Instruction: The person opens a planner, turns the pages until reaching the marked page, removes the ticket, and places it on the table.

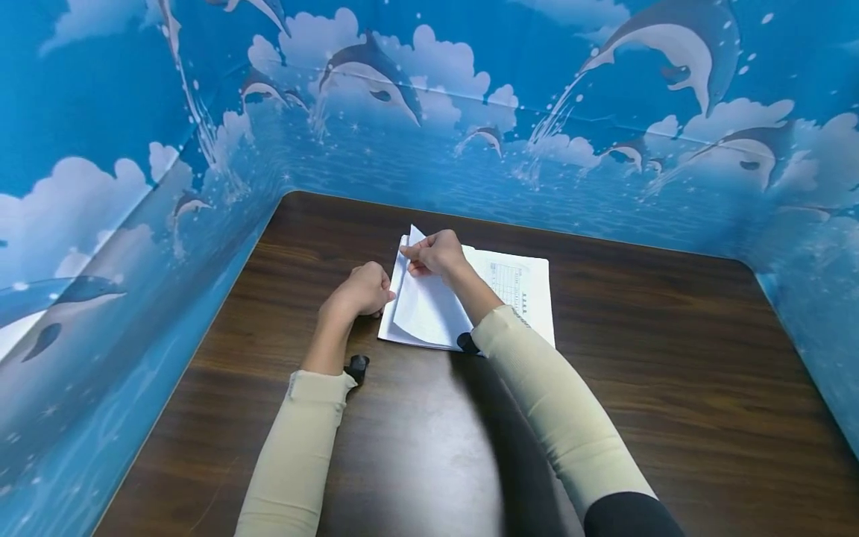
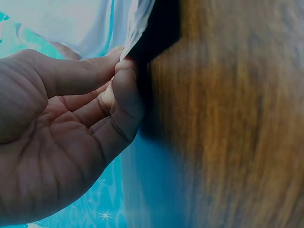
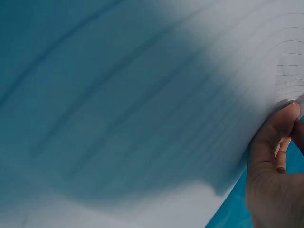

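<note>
An open booklet point(image 1: 510, 280) of white pages lies on the brown table, a printed grid showing on its right page. My left hand point(image 1: 365, 289) pinches the booklet's left edge between thumb and forefinger; in the left wrist view the thumb and finger of that hand point(image 2: 71, 114) meet on the paper edge point(image 2: 137, 23). My right hand point(image 1: 436, 253) holds a lifted page point(image 1: 429, 309) near its top, the page curving over the left side. In the right wrist view, thumb and finger of the right hand point(image 3: 275, 166) pinch the edge of a lined page point(image 3: 142, 104).
The dark wood table point(image 1: 671, 358) extends on both sides of the booklet. A blue curtain with dolphins and clouds point(image 1: 429, 149) stands behind and beside the table. Both forearms wear cream sleeves point(image 1: 557, 403), with small black objects at the wrists point(image 1: 357, 368).
</note>
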A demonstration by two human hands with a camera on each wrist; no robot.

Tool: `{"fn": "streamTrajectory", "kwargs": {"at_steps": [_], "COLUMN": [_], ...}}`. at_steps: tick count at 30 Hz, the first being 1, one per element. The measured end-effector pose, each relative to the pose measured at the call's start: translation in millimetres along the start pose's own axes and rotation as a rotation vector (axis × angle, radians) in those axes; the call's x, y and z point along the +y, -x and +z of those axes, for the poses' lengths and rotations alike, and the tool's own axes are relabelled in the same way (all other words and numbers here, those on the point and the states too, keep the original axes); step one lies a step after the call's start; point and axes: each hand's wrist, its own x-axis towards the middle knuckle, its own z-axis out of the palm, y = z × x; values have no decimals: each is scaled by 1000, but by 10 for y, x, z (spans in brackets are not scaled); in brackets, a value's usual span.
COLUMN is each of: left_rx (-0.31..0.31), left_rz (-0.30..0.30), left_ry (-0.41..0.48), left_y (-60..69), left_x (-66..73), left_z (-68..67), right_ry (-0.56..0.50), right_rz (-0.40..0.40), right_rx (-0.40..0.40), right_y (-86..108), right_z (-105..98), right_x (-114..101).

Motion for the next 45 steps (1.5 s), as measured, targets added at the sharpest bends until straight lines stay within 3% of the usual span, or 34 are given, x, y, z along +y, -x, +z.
{"fn": "streamTrajectory", "kwargs": {"at_steps": [9, 16, 27, 33, 40, 45], "left_rx": [4, -19, -31, 11, 23, 25], "left_rz": [10, 32, 65, -16, -90, -105], "left_ry": [-21, 19, 59, -49, -60, -58], "left_y": [-12, 13, 51, 24, 57, 46], "left_x": [92, 112, 65, 71, 132, 160], "left_z": [-6, 12, -59, 19, 67, 65], "right_ry": [102, 334, 628, 746, 885, 842], "right_rz": [-3, -12, -233, -281, -297, -247], "right_rx": [79, 131, 72, 28, 16, 78], "right_y": [-52, -15, 117, 144, 163, 159], "right_z": [48, 72, 114, 118, -116, -451], "right_x": [109, 72, 20, 69, 183, 290]}}
